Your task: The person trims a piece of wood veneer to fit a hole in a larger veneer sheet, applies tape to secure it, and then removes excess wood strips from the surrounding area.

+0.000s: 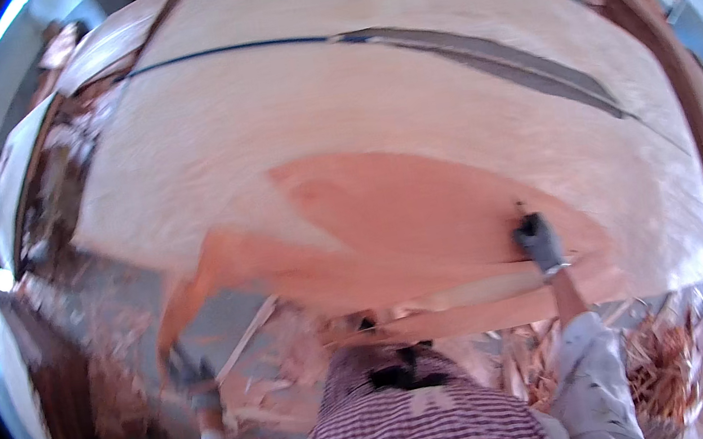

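Observation:
A thin reddish-orange wood veneer sheet (405, 211) lies over the near part of a large pale stack of sheets (263, 114). Its left end is lifted and curls down past the stack's near edge. There my left hand (193, 372), in a grey work glove and somewhat blurred, grips the drooping corner. My right hand (541, 244), gloved in grey with dark fingers, rests on the right part of the veneer with its fingers curled. A small dark tip shows just beyond those fingers; I cannot make out what it is.
A long thin blue rod (235, 49) joined to a dark grey blade-shaped strip (501, 65) lies across the far part of the stack. Veneer scraps (663, 355) pile up at the lower right. More stacked sheets (29, 190) stand on the left, and brown rolled-looking material (698, 104) on the right.

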Demonstrator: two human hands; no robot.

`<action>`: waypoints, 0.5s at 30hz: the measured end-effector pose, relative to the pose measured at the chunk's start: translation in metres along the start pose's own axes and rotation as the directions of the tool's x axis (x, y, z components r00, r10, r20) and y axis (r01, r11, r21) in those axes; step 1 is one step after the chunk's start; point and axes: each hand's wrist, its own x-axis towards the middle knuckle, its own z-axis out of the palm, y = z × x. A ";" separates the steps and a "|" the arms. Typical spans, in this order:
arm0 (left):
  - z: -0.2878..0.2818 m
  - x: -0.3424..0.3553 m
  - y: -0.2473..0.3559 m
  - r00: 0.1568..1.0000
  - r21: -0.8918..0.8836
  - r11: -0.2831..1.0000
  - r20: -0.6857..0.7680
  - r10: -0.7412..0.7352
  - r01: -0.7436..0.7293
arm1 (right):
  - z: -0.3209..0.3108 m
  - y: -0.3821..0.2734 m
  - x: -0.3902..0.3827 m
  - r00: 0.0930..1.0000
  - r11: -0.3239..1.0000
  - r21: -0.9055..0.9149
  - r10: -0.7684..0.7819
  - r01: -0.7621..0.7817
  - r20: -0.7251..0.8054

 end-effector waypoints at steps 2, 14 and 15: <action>0.016 -0.113 -0.097 0.973 -0.251 0.961 0.220 -0.062 0.118 | 0.022 -0.026 0.010 0.999 0.999 0.035 0.030 -0.031 0.012; -0.022 -0.066 0.110 0.553 -0.415 0.826 0.819 0.156 0.381 | -0.009 -0.038 -0.006 0.986 0.986 0.013 0.168 -0.168 0.000; -0.034 -0.064 0.134 0.498 -0.502 0.761 0.823 0.274 0.411 | -0.010 -0.037 -0.006 0.986 0.986 0.008 0.168 -0.168 0.002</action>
